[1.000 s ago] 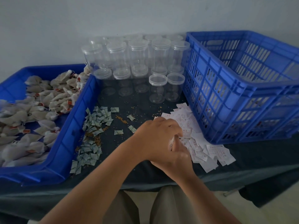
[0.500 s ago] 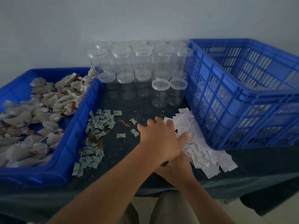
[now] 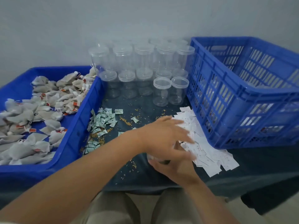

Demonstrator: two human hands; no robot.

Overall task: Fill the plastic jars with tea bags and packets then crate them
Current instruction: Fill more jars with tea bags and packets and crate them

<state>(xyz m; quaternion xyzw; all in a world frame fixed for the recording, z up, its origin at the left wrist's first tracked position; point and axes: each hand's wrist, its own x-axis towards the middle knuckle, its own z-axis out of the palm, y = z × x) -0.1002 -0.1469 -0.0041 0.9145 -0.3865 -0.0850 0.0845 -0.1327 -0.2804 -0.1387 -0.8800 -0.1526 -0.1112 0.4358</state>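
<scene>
Two hands: crossed at the table's (image 3: 145,180) front edge, left above right.
Left hand (image 3: 165,138): fingers spread and straight, blurred, holding nothing, tips over the white packets (image 3: 208,152).
Right hand (image 3: 176,170): mostly covered by the left; grip impossible to tell.
White packets: loose heap touching the blue crate (image 3: 226,101).
Plastic jars (image 3: 161,92): clear, empty, clustered behind, between crate and blue tray (image 3: 90,110).
Tea bags (image 3: 40,110): piled in the tray.
Green packets (image 3: 103,122): scattered beside the tray.
</scene>
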